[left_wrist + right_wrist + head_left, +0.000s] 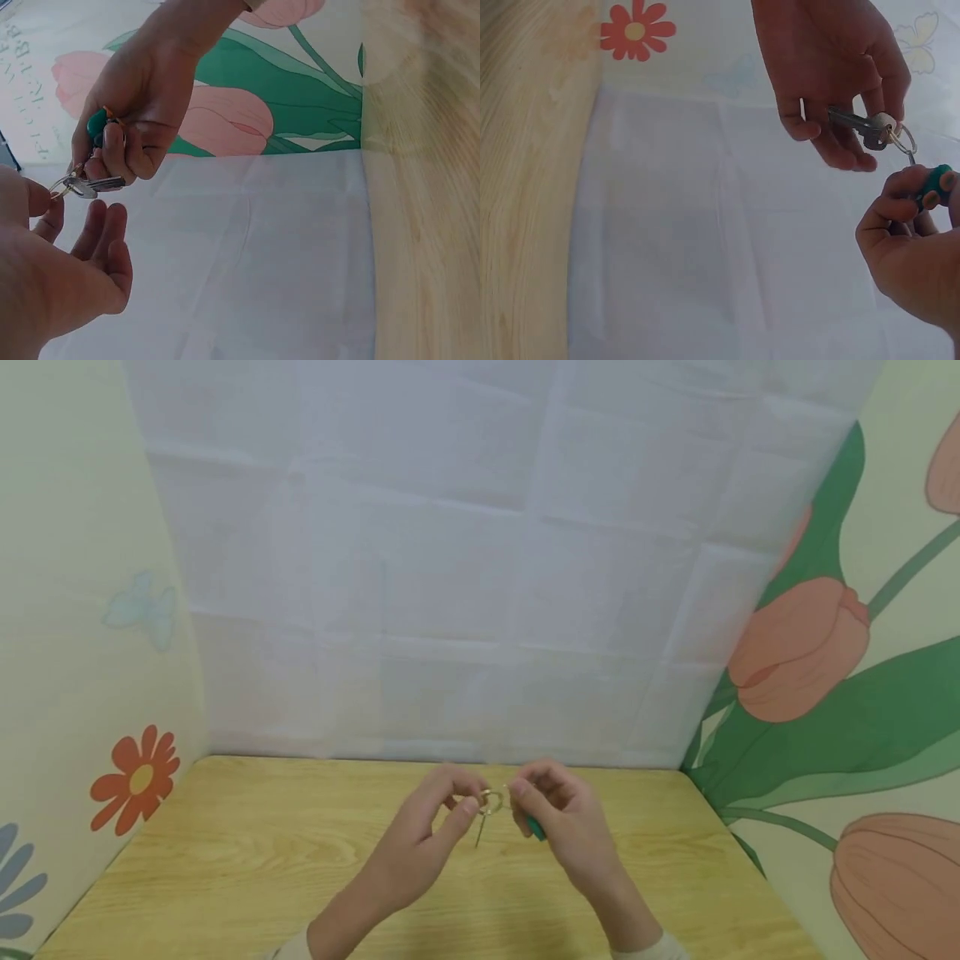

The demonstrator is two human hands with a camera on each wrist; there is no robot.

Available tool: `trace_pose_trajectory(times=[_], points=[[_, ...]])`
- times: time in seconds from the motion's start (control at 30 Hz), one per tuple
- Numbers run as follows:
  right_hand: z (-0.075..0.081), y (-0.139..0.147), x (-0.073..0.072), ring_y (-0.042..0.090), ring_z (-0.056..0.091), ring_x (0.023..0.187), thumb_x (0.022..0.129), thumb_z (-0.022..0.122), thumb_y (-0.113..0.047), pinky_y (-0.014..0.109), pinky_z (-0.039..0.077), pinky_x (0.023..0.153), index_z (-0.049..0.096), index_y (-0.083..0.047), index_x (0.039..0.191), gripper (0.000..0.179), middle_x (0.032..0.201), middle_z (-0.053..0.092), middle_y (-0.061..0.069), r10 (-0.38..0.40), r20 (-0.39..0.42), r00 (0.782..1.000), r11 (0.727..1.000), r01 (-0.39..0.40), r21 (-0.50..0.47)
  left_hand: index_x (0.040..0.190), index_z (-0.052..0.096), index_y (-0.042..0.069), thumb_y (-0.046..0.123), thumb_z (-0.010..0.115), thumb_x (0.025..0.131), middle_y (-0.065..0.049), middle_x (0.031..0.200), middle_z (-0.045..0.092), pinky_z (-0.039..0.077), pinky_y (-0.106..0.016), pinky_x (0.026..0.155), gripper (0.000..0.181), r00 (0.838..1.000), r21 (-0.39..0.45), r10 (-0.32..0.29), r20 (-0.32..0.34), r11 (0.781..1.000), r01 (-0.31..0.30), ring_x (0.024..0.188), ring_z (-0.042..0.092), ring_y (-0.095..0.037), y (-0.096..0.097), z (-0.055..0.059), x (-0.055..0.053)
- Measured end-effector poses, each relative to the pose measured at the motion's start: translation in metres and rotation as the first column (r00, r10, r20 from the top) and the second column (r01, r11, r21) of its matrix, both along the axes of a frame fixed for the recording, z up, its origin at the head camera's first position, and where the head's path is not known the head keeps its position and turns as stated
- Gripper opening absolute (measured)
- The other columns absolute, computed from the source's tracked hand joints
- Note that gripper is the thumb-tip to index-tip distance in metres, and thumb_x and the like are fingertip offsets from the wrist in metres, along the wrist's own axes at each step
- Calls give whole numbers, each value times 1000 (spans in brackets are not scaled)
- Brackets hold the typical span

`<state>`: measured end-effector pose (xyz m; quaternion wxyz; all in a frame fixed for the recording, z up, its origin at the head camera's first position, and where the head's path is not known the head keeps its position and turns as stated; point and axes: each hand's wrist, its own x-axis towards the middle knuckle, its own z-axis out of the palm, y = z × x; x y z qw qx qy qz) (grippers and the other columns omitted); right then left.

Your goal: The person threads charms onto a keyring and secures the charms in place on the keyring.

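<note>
Above the tabletop, my left hand (420, 837) pinches a metal key ring (911, 135) between thumb and index finger. Silver-coloured keys (851, 120) hang from the ring, beside the left hand's other fingers, which bend loosely. To its right, my right hand (573, 827) grips a green keychain charm (937, 182) with orange spots. A short metal link runs between charm and ring. Much of the charm is covered by the right fingers, so its full shape cannot be told.
Both hands are over a light wood-grain table (247, 860). A creased white cloth (450, 568) hangs behind it. Side panels carry printed flowers, a red one (141, 779) at left and pink tulips (802, 652) at right.
</note>
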<state>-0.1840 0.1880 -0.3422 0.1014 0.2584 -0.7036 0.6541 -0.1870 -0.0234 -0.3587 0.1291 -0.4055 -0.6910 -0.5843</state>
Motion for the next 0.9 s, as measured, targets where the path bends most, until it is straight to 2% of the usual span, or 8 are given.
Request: trace_pose_trajectory(times=[0.07,0.13,0.2,0.33,0.43,0.57,0.73,0.9], points=[[-1,0,0,13,49,59,104,62,-13,24,41,54,61,2,104,15,74,56,9,11,3,1000,1000,-11,12,114,50,10,20,40,113,-8,118,60,46,-41,95,15,982,19,-89,165,996,87,111,58,-24,-1,-1,-1],[-1,0,-1,13,49,60,104,61,-14,24,42,55,61,1,105,14,75,56,9,18,7,1000,1000,-18,21,116,46,7,24,35,114,-12,116,58,46,-41,96,21,947,61,-171,272,985,160,107,60,-29,-1,-1,-2],[-2,1,-2,14,49,60,104,62,-15,24,42,56,61,0,105,15,74,56,10,16,12,1000,999,-16,29,117,45,4,25,35,114,-15,107,56,47,-39,91,23,926,93,-215,310,976,196,97,60,-30,-1,-2,-5],[-6,6,-8,16,48,61,104,63,-18,26,41,57,63,-1,106,18,73,55,10,11,44,999,998,-14,68,120,49,4,22,41,112,-16,98,53,51,-37,82,21,915,114,-226,334,973,199,84,57,-26,-4,-8,-16],[-12,12,-19,18,49,64,103,65,-21,27,42,59,66,-4,107,18,76,56,11,5,78,997,993,-14,114,122,55,7,25,49,110,-14,97,57,54,-37,76,21,926,56,-154,345,988,143,81,59,-26,-9,-15,-28],[-24,21,-38,23,56,76,100,69,-29,32,49,67,71,-11,108,20,89,63,15,-21,123,992,980,-4,199,125,62,15,29,59,106,-5,96,65,54,-37,68,24,954,-81,22,299,997,3,77,63,-27,-18,-28,-48],[-41,31,-62,27,64,97,96,74,-36,41,54,83,73,-17,111,25,109,69,11,-53,166,985,951,-1,310,121,70,19,19,65,103,6,95,71,56,-36,65,19,968,-226,176,181,965,-134,73,67,-14,-24,-46,-68],[-65,35,-81,27,66,100,95,76,-24,41,55,87,73,-13,113,21,114,69,15,0,204,979,929,-75,361,120,71,9,-3,62,100,1,100,72,55,-31,65,25,968,-328,210,135,932,-156,79,68,-13,-28,-63,-78]])
